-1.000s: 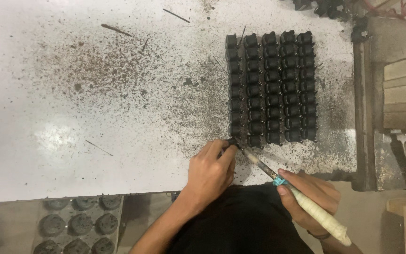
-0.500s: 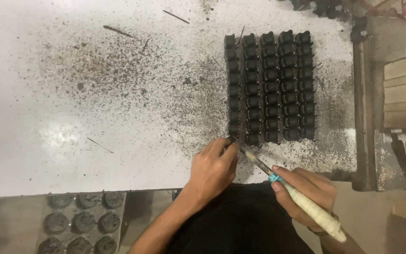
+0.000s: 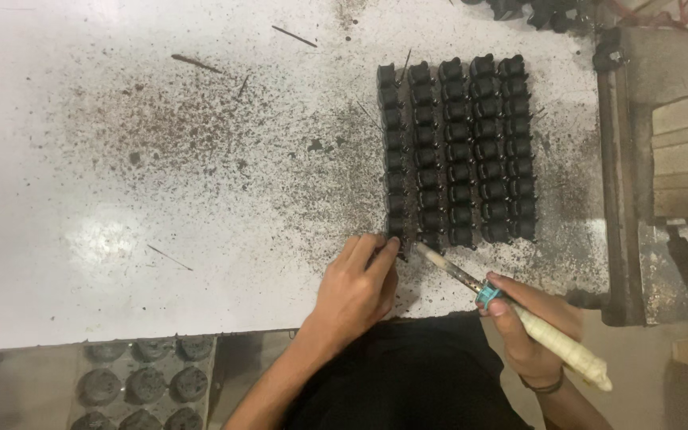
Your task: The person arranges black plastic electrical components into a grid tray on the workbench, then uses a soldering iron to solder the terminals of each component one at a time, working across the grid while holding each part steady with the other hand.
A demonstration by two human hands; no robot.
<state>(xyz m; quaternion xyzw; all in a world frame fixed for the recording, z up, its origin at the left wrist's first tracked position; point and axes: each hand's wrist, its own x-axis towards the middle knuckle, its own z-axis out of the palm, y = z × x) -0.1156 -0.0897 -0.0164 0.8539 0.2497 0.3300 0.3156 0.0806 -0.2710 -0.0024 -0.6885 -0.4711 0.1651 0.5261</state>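
The left hand [image 3: 356, 287] lies knuckles-up at lower centre of the frame, fingers curled, its fingertips pinching a small black part [image 3: 397, 248] at the foot of the leftmost row. The right hand [image 3: 531, 326], lower right, is wrapped shut around a pale-handled tool [image 3: 519, 314], whose thin tip slants up-left to just beside that part. The black moulded pieces [image 3: 457, 151] stand in five tidy rows, upper right of centre, on a white table [image 3: 121, 199] speckled with dark dust.
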